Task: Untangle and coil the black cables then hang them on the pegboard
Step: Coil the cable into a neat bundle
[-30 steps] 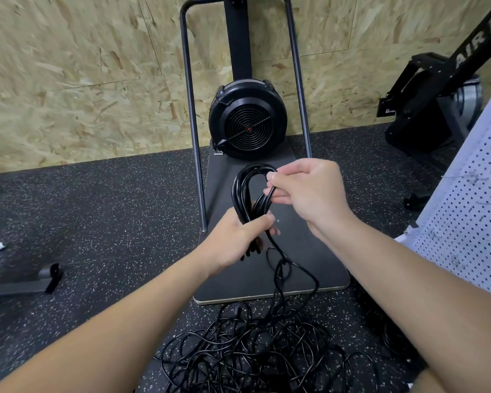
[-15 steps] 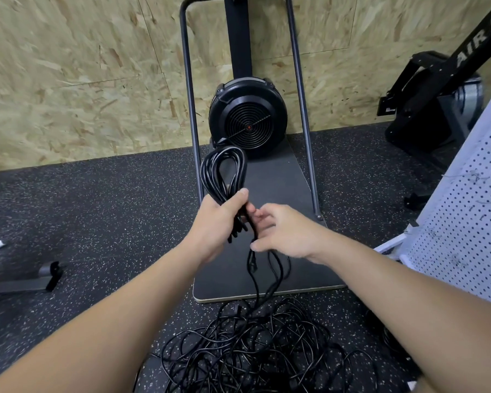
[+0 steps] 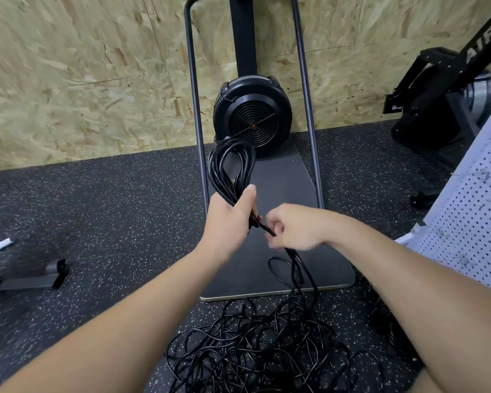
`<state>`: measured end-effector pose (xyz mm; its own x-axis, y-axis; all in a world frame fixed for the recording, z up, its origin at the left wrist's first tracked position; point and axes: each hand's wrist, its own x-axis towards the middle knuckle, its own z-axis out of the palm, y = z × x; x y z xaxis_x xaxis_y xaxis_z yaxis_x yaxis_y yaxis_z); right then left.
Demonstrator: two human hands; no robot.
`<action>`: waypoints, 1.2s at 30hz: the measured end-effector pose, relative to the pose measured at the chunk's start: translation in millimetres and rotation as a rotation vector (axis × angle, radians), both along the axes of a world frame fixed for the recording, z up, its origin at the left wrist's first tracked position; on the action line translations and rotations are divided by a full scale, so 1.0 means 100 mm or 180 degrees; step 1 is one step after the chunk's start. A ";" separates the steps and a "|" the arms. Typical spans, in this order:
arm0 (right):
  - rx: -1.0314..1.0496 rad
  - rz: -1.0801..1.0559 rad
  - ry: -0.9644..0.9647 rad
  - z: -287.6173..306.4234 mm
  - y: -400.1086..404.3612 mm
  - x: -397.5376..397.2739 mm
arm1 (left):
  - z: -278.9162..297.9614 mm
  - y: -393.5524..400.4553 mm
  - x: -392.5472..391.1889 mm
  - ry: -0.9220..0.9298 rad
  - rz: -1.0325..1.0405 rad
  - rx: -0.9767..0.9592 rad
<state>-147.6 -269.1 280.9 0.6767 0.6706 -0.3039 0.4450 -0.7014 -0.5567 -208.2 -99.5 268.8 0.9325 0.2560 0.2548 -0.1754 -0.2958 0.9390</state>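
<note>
Overhead, left hand (image 3: 230, 219) grips looped black coil (image 3: 231, 165); right hand (image 3: 295, 228) pinches its trailing strand.

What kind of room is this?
Probably a home gym or workout room. There is a speckled rubber floor, an exercise machine with a round black fan wheel on a flat base, and another black machine by the chipboard wall.
</note>
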 end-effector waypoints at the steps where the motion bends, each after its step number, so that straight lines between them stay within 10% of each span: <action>1: -0.0102 0.0148 0.0015 -0.03 0.01 -0.02 | 0.01 -0.01 0.01 -0.0052 0.0061 0.0012; 11: 0.0002 -0.0097 0.0092 -0.28 -0.28 0.01 | -0.08 0.38 0.24 0.0466 0.0726 -0.1327; 20: 0.2115 -0.0672 0.0446 0.05 -0.13 -0.05 | -0.18 0.66 0.22 0.1277 -0.0234 -0.0717; 28: 0.2121 -0.1626 0.0975 0.12 -0.05 -0.01 | -0.22 0.20 -0.01 0.1620 -0.1490 -0.0240; 33: 0.3436 -0.1566 0.2189 0.19 0.00 -0.14 | -0.32 0.15 0.01 0.1483 -0.0939 -0.0128; 36: 0.2653 -0.1548 0.1496 0.13 -0.07 -0.14 | -0.29 0.17 0.07 0.1298 -0.0571 -0.0630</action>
